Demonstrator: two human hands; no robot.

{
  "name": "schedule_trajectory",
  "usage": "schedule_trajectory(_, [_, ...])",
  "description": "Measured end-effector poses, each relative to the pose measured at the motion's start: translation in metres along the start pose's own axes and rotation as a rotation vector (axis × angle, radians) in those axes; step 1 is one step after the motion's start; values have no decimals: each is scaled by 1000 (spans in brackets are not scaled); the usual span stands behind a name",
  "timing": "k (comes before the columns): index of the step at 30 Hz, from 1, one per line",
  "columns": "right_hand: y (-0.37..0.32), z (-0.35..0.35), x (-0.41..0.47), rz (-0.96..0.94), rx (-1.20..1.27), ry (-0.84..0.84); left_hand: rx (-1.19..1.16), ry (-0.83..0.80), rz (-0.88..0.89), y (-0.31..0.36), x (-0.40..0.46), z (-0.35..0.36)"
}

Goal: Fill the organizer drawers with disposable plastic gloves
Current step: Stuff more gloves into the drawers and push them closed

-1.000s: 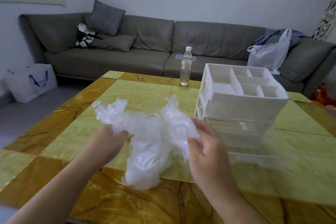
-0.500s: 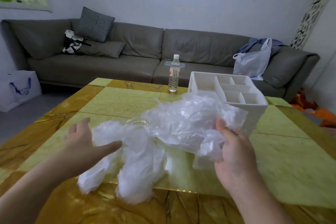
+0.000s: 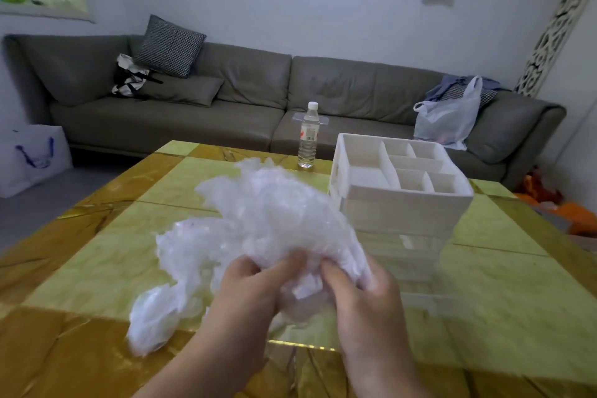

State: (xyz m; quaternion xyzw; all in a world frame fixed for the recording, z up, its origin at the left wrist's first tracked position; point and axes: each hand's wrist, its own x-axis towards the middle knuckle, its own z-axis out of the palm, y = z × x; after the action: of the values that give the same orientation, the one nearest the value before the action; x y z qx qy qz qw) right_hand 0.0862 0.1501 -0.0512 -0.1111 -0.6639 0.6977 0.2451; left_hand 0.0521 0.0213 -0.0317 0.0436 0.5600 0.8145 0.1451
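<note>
A crumpled bundle of clear disposable plastic gloves (image 3: 258,223) is held over the yellow marble table (image 3: 113,268). My left hand (image 3: 248,294) and my right hand (image 3: 361,297) both grip its near end, fingers curled into the plastic, side by side. Part of the bundle (image 3: 155,317) hangs down to the left and touches the table. The white organizer (image 3: 403,200) stands just right of the bundle, with divided compartments on top and clear drawers (image 3: 407,252) below; their contents are hard to make out.
A water bottle (image 3: 309,136) stands at the table's far edge. Behind it runs a grey sofa (image 3: 226,107) with cushions, a tote and a white plastic bag (image 3: 449,119). A white shopping bag (image 3: 29,155) sits on the floor at left.
My left hand, open beside the bundle half a second ago, has moved right and now grips the plastic next to my right hand. The bundle has been gathered together in front of me.
</note>
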Motion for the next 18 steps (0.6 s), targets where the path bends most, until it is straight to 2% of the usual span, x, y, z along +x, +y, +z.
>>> schedule_trajectory(2, [-1,-9,5,-9,-20,43,68,54,51,0,7,-9])
schedule_trajectory(3, [-2,-15,8,18,-4,14,122,62,74,4,7,-12])
schedule_trajectory(7, [-25,-35,18,222,189,-342,401,19,111,8,7,-24])
schedule_trajectory(8, [-29,-37,19,250,200,-360,445,-33,94,7,7,-28])
schedule_trajectory(10, [-26,-38,23,237,141,-242,441,-102,37,9,6,-29])
schedule_trajectory(12, [-23,-38,26,199,67,-86,356,-95,11,9,6,-28])
schedule_trajectory(15, [-28,-43,29,167,21,48,161,9,-67,12,12,-33])
schedule_trajectory(18, [-37,-53,31,159,42,82,43,117,-105,11,22,-47])
